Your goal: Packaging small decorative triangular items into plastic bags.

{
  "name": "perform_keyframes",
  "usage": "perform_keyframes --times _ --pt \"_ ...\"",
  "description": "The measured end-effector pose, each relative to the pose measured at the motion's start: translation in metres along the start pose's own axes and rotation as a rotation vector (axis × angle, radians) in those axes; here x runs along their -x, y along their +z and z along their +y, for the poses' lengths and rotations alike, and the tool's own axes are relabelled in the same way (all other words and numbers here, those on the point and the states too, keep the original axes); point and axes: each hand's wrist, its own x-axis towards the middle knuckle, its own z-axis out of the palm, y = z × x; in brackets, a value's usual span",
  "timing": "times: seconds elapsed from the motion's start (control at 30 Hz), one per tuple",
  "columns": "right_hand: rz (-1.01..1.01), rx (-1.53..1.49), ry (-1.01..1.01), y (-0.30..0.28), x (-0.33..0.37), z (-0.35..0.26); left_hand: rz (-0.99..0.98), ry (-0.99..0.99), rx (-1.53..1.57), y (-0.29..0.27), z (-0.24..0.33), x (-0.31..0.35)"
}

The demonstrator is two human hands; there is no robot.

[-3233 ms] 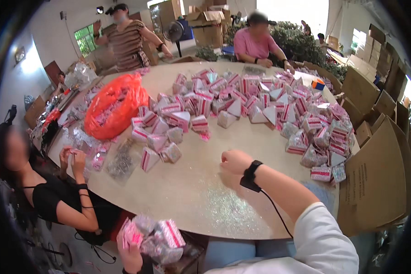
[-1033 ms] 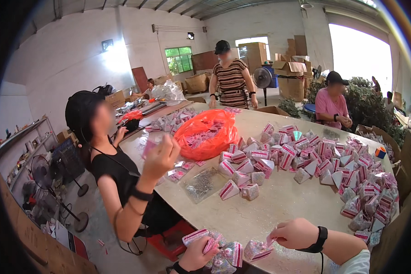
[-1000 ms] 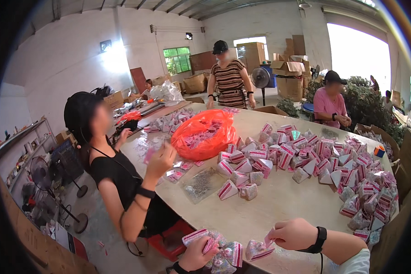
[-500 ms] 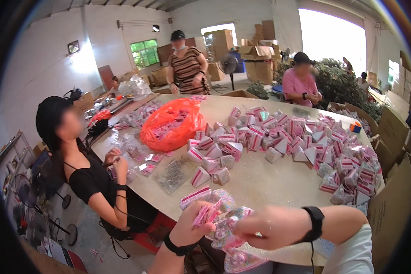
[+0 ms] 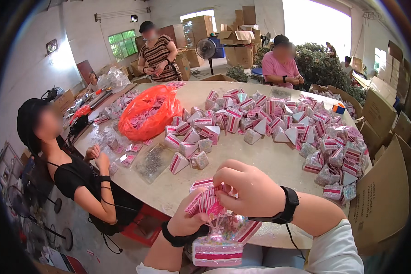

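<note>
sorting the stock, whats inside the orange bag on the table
Through the thin orange bag you can see a heap of small pink and white packets, like the ones spread on the table. The folds hide how many there are and whatever lies at the bottom.

A packing workshop, warehouse-like. Stacked cartons (image 5: 235,34) at the back, folded boxes (image 5: 381,201) to the right, bare walls. Workers around one big table (image 5: 260,160) heaped with pink packets (image 5: 278,114).

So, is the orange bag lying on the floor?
No, the orange bag lies on the round table, beside the pile of pink-striped packets.
</note>
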Motion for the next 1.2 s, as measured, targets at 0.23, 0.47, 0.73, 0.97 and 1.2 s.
perform_keyframes --times 0.23,0.47,0.73,0.97,1.2 --pt "-0.054 0.223 -0.114 -0.011 0.008 -0.001 0.01 0.019 -0.123 0.01 -0.002 -0.005" --pt "-0.008 0.332 -0.201 -0.012 0.021 -0.004 0.076 0.054 -0.289 0.016 -0.008 -0.01" --pt "0.026 0.406 -0.195 -0.012 0.029 -0.008 0.078 0.017 -0.244 0.021 -0.009 -0.007" --pt "0.045 0.298 -0.145 -0.004 0.033 -0.007 -0.075 -0.021 -0.247 0.026 -0.003 -0.007" --pt "0.151 0.358 -0.025 0.003 0.042 -0.008 -0.047 -0.011 -0.31 0.03 -0.008 -0.012"
